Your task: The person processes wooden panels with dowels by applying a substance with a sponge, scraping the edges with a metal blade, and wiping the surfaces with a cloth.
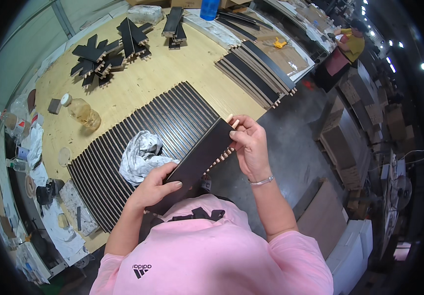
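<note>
Yellowish wood surfaces the table (197, 64) beyond the dark board (199, 155), which is held aslant between both hands. The left hand (154, 188) grips the board's left edge, thumb on its face; the right hand (249, 143) pinches its far end beside pale pegs (229, 118). Left of the board, a cloth (140, 155) lies on slats (104, 169); farther left is a bottle (83, 114).

A factory workshop: beyond and left of the right grip (251, 145), a wooden counter (202, 61) carries many alike dark boards (172, 110) in rows and piles; to that grip's right, brown stacks (342, 137) line a grey floor (293, 145), with a co-worker (354, 46) and ceiling lights (423, 66) farther off.
</note>
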### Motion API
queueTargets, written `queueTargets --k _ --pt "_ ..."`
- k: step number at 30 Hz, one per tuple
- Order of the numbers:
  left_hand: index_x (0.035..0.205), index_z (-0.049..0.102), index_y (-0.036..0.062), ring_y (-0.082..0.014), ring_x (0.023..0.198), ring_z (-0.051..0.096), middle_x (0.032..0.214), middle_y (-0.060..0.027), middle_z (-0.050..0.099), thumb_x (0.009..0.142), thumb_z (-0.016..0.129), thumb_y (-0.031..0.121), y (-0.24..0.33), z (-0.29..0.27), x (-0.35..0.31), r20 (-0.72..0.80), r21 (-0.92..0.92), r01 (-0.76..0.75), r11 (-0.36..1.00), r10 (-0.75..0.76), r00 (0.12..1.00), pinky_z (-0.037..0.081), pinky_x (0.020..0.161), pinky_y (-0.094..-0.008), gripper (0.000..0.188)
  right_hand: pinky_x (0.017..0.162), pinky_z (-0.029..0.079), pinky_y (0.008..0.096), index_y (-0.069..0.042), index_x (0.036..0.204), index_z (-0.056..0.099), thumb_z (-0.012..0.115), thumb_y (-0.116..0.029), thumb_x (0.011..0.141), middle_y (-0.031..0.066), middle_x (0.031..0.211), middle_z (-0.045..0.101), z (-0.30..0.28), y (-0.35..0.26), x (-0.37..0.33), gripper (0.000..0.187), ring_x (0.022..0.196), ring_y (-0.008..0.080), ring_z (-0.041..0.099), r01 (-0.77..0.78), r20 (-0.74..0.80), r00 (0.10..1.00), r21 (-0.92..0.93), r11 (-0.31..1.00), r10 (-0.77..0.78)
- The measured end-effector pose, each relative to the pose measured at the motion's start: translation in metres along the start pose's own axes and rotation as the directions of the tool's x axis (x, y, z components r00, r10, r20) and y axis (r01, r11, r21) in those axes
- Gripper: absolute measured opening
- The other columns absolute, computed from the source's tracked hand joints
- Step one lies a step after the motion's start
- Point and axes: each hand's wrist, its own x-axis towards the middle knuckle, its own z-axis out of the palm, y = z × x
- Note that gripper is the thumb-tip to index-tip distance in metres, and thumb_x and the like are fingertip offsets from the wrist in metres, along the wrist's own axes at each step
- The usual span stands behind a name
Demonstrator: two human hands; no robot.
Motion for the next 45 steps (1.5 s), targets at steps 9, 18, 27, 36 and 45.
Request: queueTargets --k 9,18,27,36,45 --pt "0.102 0.061 0.0003 -0.041 0.084 0.063 0.086 -0.0239 0.064 0.082 0.068 0.011 0.048 -0.017 -0.01 0.048 0.681 -0.064 0.729 0.043 0.998 0.048 0.074 -0.0442 0.023 0.08 0.053 0.032 0.003 0.109 0.063 0.065 -0.005 0.081 0.0134 0.102 0.067 0.015 -0.029 -0.006 0.029 0.091 0.0239 0.067 0.408 0.283 0.912 -0.694 0.592 -0.297" --pt "0.099 0.064 0.003 -0.0337 0.088 0.066 0.09 -0.0139 0.067 0.075 0.069 0.012 0.053 0.0 -0.013 0.243 0.924 -0.258 0.28 0.087 0.966 0.05 0.079 -0.0441 0.026 0.072 0.052 0.0392 0.0 0.113 0.061 0.07 -0.022 0.083 0.0186 0.089 0.07 0.042 0.013 -0.022 0.039 0.081 0.0358 0.068 0.413 0.526 0.434 -0.838 0.357 0.732" --pt "0.104 0.07 0.0011 -0.0163 0.092 0.066 0.101 -0.0075 0.072 0.085 0.061 -0.003 0.02 -0.13 -0.191 -0.78 0.625 0.215 0.75 0.61 0.142 0.05 0.085 -0.0288 0.022 0.062 0.056 0.0341 0.003 0.122 0.05 0.059 -0.016 0.089 0.0153 0.087 0.063 0.064 0.044 -0.004 0.039 0.069 0.0253 0.066 -0.447 0.288 0.823 -0.201 0.871 0.489" --pt "0.12 0.057 0.0004 -0.0362 0.114 0.057 0.119 -0.0206 0.061 0.079 0.073 0.013 -0.126 -0.216 -0.374 -0.905 0.052 0.868 0.494 0.39 -0.168 0.045 0.097 -0.0439 0.045 0.068 0.05 0.0333 -0.006 0.142 0.042 0.042 -0.039 0.102 0.0117 0.093 0.058 0.094 0.053 0.013 0.052 0.074 0.0211 0.058 -0.526 0.305 0.817 0.048 0.849 0.489" --pt "0.134 0.052 -0.0021 -0.0283 0.116 0.057 0.124 -0.0163 0.06 0.086 0.071 0.009 -0.088 -0.202 -0.316 -0.808 0.391 0.434 0.812 0.528 -0.26 0.043 0.102 -0.0356 0.053 0.074 0.054 0.0436 -0.005 0.123 0.053 0.04 -0.05 0.101 0.0117 0.09 0.061 0.117 0.076 0.029 0.052 0.075 0.0257 0.061 -0.475 0.207 0.877 0.232 0.849 0.434"
